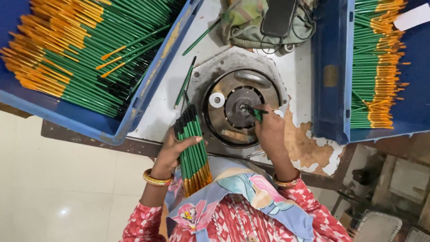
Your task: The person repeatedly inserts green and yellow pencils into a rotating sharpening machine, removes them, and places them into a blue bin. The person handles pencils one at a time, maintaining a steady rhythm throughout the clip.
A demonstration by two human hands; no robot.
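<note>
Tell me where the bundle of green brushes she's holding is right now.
In the head view, the bundle of green brushes sits left of centre, gripped in the left hand, just left of the round metal machine and below the left blue crate.

The pencils (pixel 193 148) in the left hand (pixel 172 150) look glossy, lacquered green with black and orange ends. The right hand (pixel 270 130) presses one pencil (pixel 258 114) against a machine (pixel 239 105) of dull grey metal, its round disc smooth and faintly shiny. The table (pixel 309 148) has a white painted top, chipped to rough brown patches. The crates (pixel 333 71) are smooth blue plastic, scuffed. The bangles (pixel 156 179) shine like polished gold metal. The floor (pixel 58 179) is glossy pale tile.
</note>
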